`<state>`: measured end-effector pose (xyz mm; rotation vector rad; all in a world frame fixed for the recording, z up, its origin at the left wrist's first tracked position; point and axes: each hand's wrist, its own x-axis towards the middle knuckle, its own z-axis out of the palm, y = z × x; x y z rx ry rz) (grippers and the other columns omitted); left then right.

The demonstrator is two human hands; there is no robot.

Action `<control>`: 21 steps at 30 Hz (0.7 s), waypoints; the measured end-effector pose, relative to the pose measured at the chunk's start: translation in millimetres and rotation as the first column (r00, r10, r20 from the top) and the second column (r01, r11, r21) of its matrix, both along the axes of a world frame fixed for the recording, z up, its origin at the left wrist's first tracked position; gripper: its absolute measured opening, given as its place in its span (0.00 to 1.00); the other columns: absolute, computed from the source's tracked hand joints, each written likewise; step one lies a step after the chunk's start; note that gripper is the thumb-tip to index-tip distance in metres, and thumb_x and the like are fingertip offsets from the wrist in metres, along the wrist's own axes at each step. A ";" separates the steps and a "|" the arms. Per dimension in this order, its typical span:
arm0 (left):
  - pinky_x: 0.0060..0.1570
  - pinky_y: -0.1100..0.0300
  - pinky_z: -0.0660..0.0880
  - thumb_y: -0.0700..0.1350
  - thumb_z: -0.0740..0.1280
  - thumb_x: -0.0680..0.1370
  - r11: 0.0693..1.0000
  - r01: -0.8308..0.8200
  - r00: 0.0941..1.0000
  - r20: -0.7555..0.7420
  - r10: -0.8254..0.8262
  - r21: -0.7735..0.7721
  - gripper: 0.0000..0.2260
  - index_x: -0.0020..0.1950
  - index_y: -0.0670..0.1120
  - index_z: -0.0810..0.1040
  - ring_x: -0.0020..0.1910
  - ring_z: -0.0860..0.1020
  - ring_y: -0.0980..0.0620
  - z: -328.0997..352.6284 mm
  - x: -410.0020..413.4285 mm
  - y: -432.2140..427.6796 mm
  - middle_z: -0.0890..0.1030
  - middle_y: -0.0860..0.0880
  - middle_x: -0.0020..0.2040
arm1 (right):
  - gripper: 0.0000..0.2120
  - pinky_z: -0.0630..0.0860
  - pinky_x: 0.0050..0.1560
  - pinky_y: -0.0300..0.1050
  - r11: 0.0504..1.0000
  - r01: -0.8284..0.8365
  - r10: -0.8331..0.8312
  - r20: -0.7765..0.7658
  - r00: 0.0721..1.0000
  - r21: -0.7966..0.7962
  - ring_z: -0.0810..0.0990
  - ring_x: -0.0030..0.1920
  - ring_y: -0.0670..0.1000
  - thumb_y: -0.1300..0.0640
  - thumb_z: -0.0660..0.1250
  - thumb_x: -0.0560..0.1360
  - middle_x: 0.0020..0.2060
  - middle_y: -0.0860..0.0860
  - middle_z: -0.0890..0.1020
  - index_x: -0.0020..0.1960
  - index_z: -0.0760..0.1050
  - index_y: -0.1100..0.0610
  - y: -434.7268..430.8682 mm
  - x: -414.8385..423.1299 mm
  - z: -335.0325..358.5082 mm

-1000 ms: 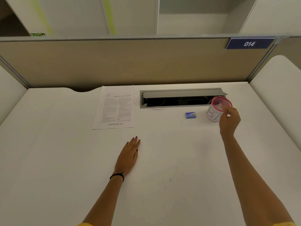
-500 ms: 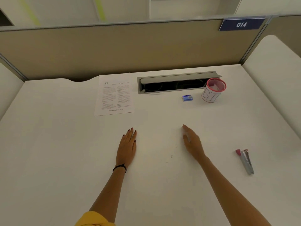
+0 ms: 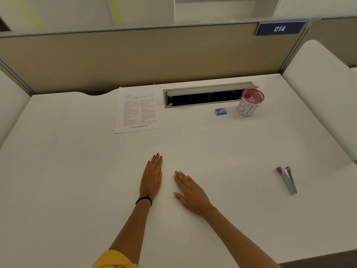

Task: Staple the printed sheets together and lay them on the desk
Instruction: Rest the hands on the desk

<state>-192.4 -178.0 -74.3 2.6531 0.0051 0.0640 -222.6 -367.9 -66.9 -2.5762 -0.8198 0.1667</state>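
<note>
The printed sheets (image 3: 137,109) lie flat at the back of the white desk (image 3: 77,171), left of centre. A grey stapler with a red end (image 3: 287,178) lies on the desk at the right, well away from both hands. My left hand (image 3: 151,176) rests flat on the desk, fingers straight, a black band on its wrist. Just to its right, my right hand (image 3: 190,189) also lies flat with fingers spread. Neither hand holds anything.
A small blue staple box (image 3: 220,111) sits beside a red-rimmed cup (image 3: 249,103) marked with letters at the back right. An open grey cable tray (image 3: 204,96) is set into the desk behind them. A beige partition (image 3: 135,59) walls the back edge.
My right hand left the cup at the back right and came down to rest flat beside my left hand. The view tilted down, bringing the stapler into sight.
</note>
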 end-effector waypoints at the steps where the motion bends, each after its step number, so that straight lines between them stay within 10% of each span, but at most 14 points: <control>1: 0.72 0.59 0.47 0.42 0.46 0.78 1.000 0.003 1.000 0.003 -0.003 0.004 0.23 0.73 0.43 0.56 0.74 0.55 0.52 -0.3 -0.7 0.2 0.57 0.48 0.75 | 0.32 0.48 0.75 0.46 1.000 -0.025 0.025 -0.006 1.000 -0.009 0.48 0.75 0.46 0.39 0.40 0.78 0.75 0.50 0.53 0.75 0.50 0.57 4.9 -5.6 -0.9; 13: 0.72 0.57 0.49 0.35 0.52 0.80 1.000 0.022 0.999 0.039 -0.022 0.001 0.21 0.73 0.41 0.57 0.74 0.56 0.50 0.5 -1.6 -0.7 0.59 0.45 0.75 | 0.22 0.70 0.65 0.44 0.998 0.050 -0.049 0.010 0.999 -0.027 0.73 0.65 0.48 0.54 0.44 0.82 0.66 0.50 0.74 0.67 0.70 0.59 -6.8 -4.6 -3.6; 16: 0.73 0.56 0.49 0.35 0.52 0.80 0.999 0.032 0.998 0.046 -0.032 0.011 0.21 0.73 0.41 0.57 0.74 0.55 0.50 0.0 -1.9 -0.3 0.58 0.45 0.75 | 0.31 0.58 0.70 0.37 0.982 0.189 -0.189 -0.022 0.982 0.009 0.68 0.69 0.49 0.46 0.35 0.80 0.70 0.51 0.69 0.70 0.66 0.59 -30.0 8.4 0.0; 21: 0.73 0.57 0.49 0.35 0.52 0.79 0.999 0.030 0.999 0.041 -0.031 0.024 0.21 0.73 0.41 0.57 0.74 0.55 0.49 -2.0 -1.5 0.4 0.58 0.45 0.75 | 0.24 0.46 0.73 0.36 0.811 0.557 -0.567 0.011 0.823 0.179 0.64 0.71 0.52 0.53 0.46 0.79 0.70 0.56 0.68 0.69 0.66 0.63 -99.4 14.3 18.2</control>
